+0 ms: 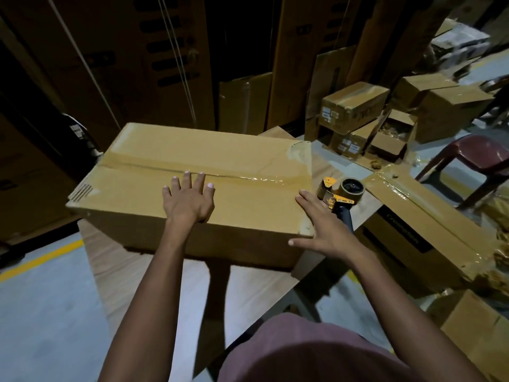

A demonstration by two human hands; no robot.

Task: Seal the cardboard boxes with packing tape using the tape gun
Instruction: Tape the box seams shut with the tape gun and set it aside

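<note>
Here, the fingers point(187, 179) of the left hand point(188, 201) are being held straight and spread, and the top of the big cardboard box point(192, 172) is being pressed flat by them, right at the middle seam. The right hand point(323, 228) is being kept open too, its fingers point(303, 198) being laid along the box's right edge near the corner; nothing is being gripped by either hand.

The box is being carried by the table point(115, 268). Shiny tape point(264, 179) is being shown along the right part of the seam. The box is probably stiff but bendy in the middle, so the flaps are best pushed down near the seam.

The tape gun point(341, 193) is being left just beside the box, behind the right hand. It is likely light and hard, and is best grabbed by its dark handle point(345, 216), away from the sharp front.
</note>
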